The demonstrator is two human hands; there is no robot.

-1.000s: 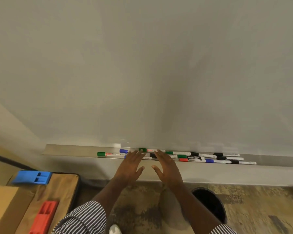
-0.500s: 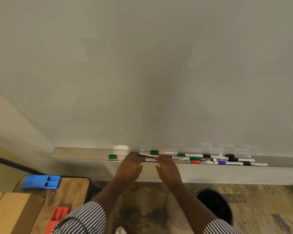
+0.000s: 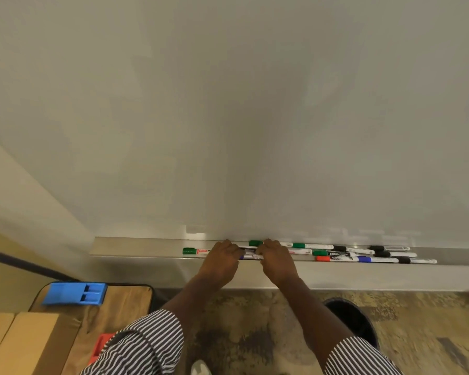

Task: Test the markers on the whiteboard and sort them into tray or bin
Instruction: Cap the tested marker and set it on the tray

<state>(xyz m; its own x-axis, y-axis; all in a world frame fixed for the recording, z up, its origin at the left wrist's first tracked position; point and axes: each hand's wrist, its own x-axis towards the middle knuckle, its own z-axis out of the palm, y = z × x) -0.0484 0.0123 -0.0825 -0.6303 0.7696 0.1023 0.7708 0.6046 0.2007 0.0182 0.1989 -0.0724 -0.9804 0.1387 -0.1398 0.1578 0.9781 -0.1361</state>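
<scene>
A blank whiteboard (image 3: 228, 104) fills the upper view, with a metal marker tray (image 3: 136, 247) along its bottom edge. Several markers with green, red, blue and black caps lie in the tray, among them a green one (image 3: 190, 250) at the left and a red one (image 3: 322, 258) to the right. My left hand (image 3: 222, 259) and my right hand (image 3: 275, 259) are side by side over the tray with curled fingers, each gripping one end of a white-barrelled marker (image 3: 248, 250). Its cap is hidden. A black bin (image 3: 355, 320) stands on the floor below my right forearm.
A wooden table (image 3: 125, 299) at the lower left carries a blue plastic holder (image 3: 73, 293), a red holder (image 3: 99, 347) and a cardboard box (image 3: 25, 342). Patterned carpet covers the floor under the tray.
Both hands went from flat and open above the tray to curled on one marker, gripping it between them. The view shifted slightly left relative to the tray.
</scene>
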